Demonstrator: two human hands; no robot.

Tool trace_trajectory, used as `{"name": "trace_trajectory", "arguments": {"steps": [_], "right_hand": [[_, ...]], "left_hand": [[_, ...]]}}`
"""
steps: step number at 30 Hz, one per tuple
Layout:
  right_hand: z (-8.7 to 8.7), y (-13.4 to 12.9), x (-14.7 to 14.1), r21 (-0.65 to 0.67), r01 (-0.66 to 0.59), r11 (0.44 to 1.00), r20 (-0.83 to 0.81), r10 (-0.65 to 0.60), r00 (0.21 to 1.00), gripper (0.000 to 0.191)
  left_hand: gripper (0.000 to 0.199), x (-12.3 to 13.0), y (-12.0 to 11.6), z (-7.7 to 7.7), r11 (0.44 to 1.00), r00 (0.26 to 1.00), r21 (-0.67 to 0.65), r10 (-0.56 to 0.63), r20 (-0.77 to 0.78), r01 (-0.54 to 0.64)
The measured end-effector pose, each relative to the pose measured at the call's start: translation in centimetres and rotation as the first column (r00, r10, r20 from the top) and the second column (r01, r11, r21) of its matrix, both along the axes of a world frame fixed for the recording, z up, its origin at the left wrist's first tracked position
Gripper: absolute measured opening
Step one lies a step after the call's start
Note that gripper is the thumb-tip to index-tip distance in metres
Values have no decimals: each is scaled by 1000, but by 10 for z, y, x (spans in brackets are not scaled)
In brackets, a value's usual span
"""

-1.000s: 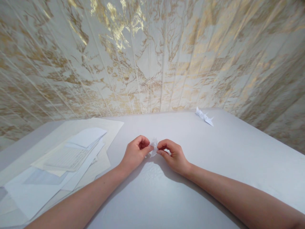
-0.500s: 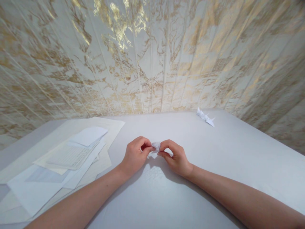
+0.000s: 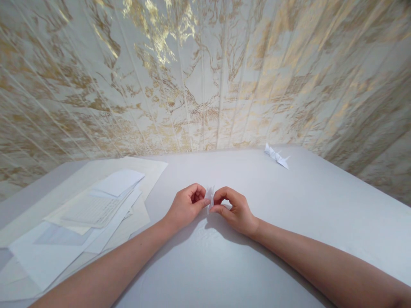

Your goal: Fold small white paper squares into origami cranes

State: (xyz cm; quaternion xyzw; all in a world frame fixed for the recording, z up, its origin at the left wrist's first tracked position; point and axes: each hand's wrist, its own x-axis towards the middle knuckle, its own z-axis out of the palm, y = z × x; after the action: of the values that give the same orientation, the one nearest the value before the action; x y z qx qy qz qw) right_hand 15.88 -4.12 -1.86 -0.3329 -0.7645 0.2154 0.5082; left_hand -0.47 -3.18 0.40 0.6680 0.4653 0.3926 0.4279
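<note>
A small piece of folded white paper [image 3: 209,196] is pinched upright between my two hands, a little above the table. My left hand [image 3: 188,206] grips its left side between thumb and fingers. From the right, the thumb and forefinger of my right hand [image 3: 234,210] close on its other side. The fingertips hide part of the paper, so its exact folded shape cannot be made out. Farther back on the right lies a folded white paper figure [image 3: 276,156] with pointed tips, resembling origami cranes; neither hand touches it.
A white table [image 3: 250,265] spreads under my forearms. On its left side lie several loose, overlapping sheets of paper [image 3: 58,256], one with lines of writing [image 3: 93,209]. A wall with gold-patterned covering [image 3: 199,85] rises directly behind the table's far edge.
The folded paper has turned from lying wide between the fingers to standing narrow and upright. My hands have come slightly closer together. The sheets and the paper figure have stayed in place.
</note>
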Motion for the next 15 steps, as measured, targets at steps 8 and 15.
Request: {"name": "trace_trajectory", "arguments": {"steps": [8,15], "right_hand": [[2,-1,1,17,-2,1000,39,1,999,29],[-1,1,2,76,-34,997,107,26,994,25]], "left_hand": [[24,0,-3,4,951,948,-187,-196,252,246],[25,-5,3,-2,950,952,-196,-194,237,242]]}}
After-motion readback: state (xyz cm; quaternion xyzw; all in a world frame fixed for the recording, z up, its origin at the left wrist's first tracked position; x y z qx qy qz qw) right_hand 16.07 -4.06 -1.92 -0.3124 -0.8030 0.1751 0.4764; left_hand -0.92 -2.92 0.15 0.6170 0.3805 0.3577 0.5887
